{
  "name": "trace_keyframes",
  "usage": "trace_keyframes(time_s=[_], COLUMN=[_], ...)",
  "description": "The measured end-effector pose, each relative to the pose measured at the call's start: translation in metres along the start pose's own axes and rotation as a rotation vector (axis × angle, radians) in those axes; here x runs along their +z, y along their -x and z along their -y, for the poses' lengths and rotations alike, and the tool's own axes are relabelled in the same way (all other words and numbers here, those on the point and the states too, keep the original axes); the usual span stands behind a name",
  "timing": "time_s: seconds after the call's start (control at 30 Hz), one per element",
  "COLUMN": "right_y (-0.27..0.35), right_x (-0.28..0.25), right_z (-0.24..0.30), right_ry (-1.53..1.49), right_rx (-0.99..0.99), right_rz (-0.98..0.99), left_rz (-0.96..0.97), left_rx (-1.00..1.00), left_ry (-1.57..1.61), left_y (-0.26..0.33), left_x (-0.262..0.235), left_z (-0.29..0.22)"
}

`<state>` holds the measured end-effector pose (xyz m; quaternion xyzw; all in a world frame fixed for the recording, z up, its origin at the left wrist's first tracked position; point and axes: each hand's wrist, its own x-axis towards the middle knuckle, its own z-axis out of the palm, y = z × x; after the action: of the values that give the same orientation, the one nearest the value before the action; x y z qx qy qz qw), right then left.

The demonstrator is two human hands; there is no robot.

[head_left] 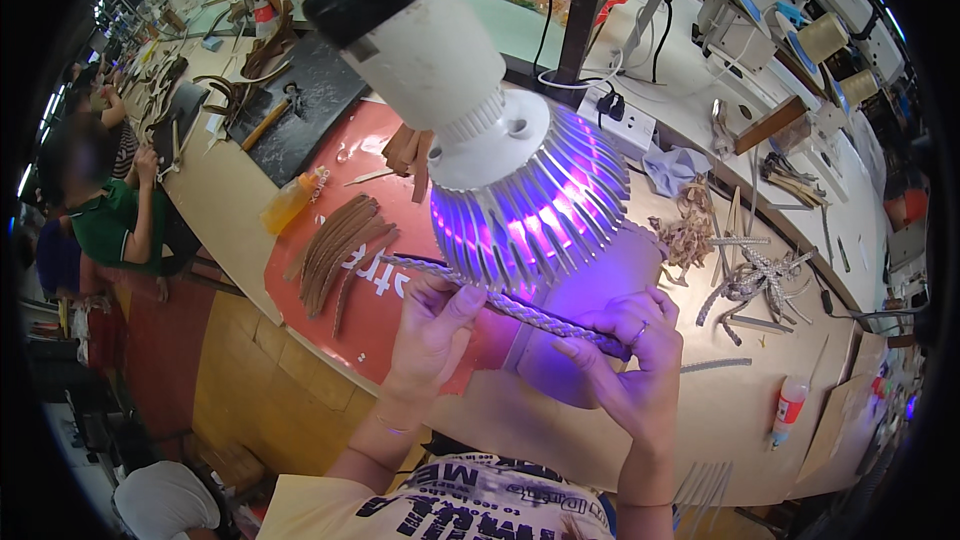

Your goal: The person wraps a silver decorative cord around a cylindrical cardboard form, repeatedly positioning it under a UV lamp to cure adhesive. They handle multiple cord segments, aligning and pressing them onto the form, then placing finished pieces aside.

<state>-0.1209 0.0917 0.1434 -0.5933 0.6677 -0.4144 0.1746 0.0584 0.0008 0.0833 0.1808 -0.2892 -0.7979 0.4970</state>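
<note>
From my remote seat I look down past a finned lamp [530, 195] whose violet light falls over a braided strap [535, 314], held slantwise just below it and above the desk [740, 425]. The left hand [430, 330] has its grip clamped on the strap toward one end, thumb on the near side; the right hand [640, 365] has its grip closed on the other end, fingers curled over. Held at two points well apart, the piece spans nearly straight between them, which I judge keeps it from twisting and leaves its woven face open to the light. Holding by the ends also seems to keep the fingers off the middle of the braid. The lamp hides part of what lies behind it, so I cannot tell whether the strap touches anything there. A fan of brown strips [335, 252] lies to the left on a red sheet [290, 285], which probably shields the surface underneath; their shared direction would make single ones easy to pick out. An amber bottle [292, 203] lies tilted near them. To the right, a tangle of grey braided cords [755, 280] sits clear of the hands, and a red-and-white bottle [789, 410] lies near the desk's edge, within easy reach, I would guess.
</note>
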Motion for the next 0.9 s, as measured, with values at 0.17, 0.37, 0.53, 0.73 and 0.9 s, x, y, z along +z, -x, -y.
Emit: trace_keyframes(time_s=[0.17,0.37,0.53,0.73,0.9], right_y=[0.001,0.0,0.007,0.012,0.013], right_x=[0.003,0.003,0.006,0.009,0.006], right_z=[0.0,0.002,-0.002,-0.002,0.007], right_ry=[-0.067,-0.14,-0.4,-0.235,0.008], right_rx=[0.013,0.07,0.321,0.207,-0.037], right_rz=[-0.008,0.032,0.023,-0.069,-0.155], left_rz=[0.05,0.011,-0.071,0.009,-0.019], left_rx=[-0.077,-0.238,-0.124,-0.096,0.054], left_ry=[0.011,0.273,-0.048,-0.409,-0.503], left_y=[0.001,-0.001,0.002,0.007,0.012], left_x=[-0.012,-0.014,0.008,0.02,0.026], left_z=[0.007,0.005,0.01,0.011,0.015])
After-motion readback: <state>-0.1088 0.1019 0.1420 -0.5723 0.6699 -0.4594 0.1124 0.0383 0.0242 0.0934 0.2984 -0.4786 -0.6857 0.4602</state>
